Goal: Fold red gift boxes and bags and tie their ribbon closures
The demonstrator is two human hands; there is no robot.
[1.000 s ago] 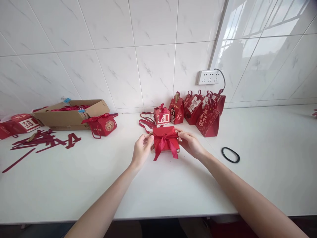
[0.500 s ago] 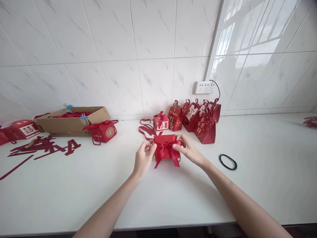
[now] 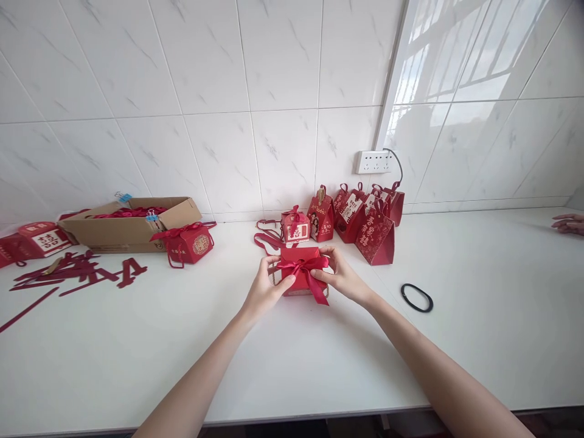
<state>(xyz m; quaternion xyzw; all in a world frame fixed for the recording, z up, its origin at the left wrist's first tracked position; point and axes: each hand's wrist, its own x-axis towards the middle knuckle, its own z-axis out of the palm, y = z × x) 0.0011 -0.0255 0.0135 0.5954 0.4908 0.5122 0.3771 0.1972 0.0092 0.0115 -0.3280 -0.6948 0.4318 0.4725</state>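
A small red gift box (image 3: pixel 295 283) stands on the white table in front of me, with a bright red satin ribbon bow (image 3: pixel 302 266) across its front. My left hand (image 3: pixel 268 283) grips the box's left side, its thumb on the front near the bow's loop. On the opposite side, my right hand (image 3: pixel 340 277) is closed on the box, thumb pressing by the bow and fingers behind the top corner. One ribbon tail hangs down the front right. Twisted cord shows at both sides of the box.
Finished-looking red boxes (image 3: pixel 376 237) stand by the wall. At left are a cardboard box (image 3: pixel 118 234) of red ribbon, a bowed red box (image 3: pixel 189 243) and loose dark red strips (image 3: pixel 91 271). A black ring (image 3: pixel 417 298) lies right. Another person's hand (image 3: pixel 569 223) rests at the far right.
My left thumb has moved right onto the front of the box beside the bow. The bow's left loop now spreads out sideways, and its left tail no longer shows hanging.
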